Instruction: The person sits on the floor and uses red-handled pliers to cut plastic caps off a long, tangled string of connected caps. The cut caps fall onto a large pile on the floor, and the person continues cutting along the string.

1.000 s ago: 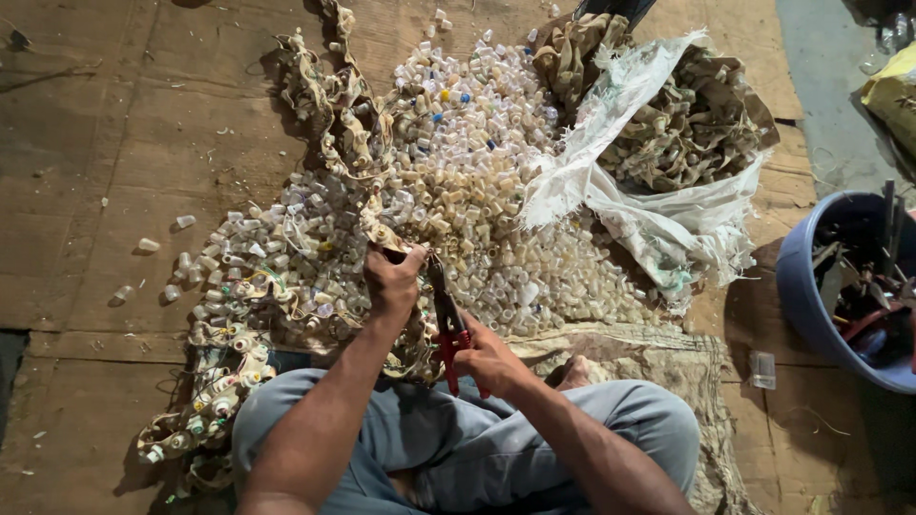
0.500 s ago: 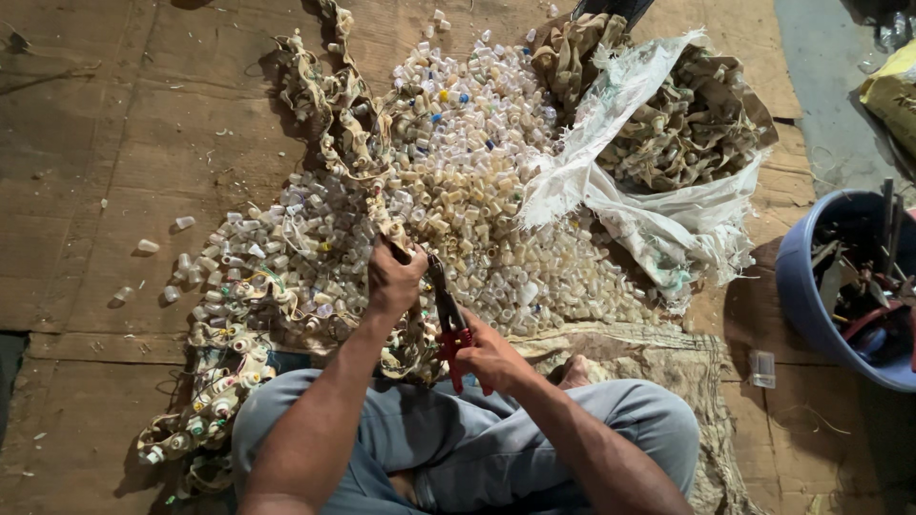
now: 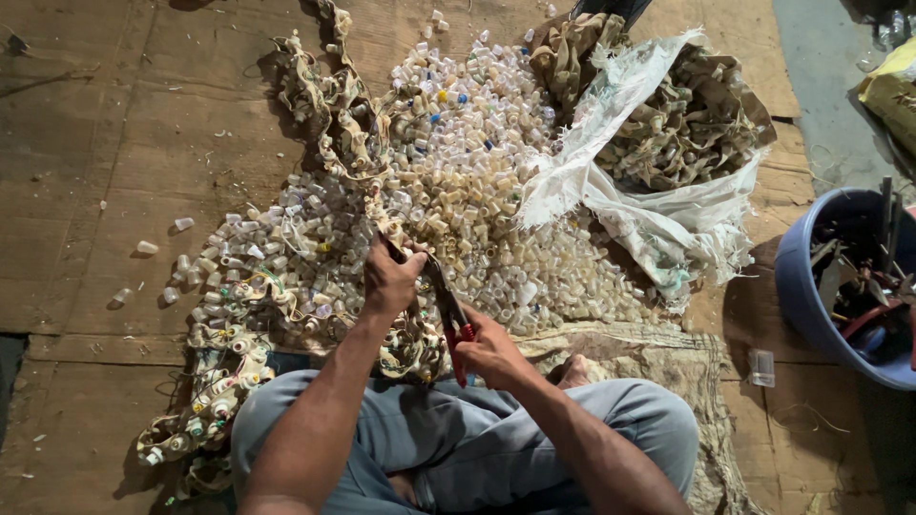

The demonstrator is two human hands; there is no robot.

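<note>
- Red-handled cutters (image 3: 451, 317) sit in the right hand (image 3: 489, 351), fingers wrapped round the handles; the dark nose points up and left toward the left hand
- Left hand (image 3: 389, 279) is closed on a dirty tan strip (image 3: 336, 105) studded with small sockets, pinching it just beside the cutter nose; whether the blades touch the strip cannot be told
- Strip runs up and away from the left hand in a tangled line, and another length of it trails down past the left forearm to the lower left (image 3: 205, 405)
- Pale plastic caps (image 3: 477, 191) lie in a broad heap just beyond both hands, whitish and cream with a few blue ones, some scattered loose to the left
- Grey trousers (image 3: 611, 420) on crossed legs lie below the hands
- White woven sack (image 3: 658, 191) lies open up and to the right of the hands, full of more tan strips
- Blue tub (image 3: 801, 286) with dark tools stands well to the right
- Brown cardboard (image 3: 124, 143) covers the floor under everything
</note>
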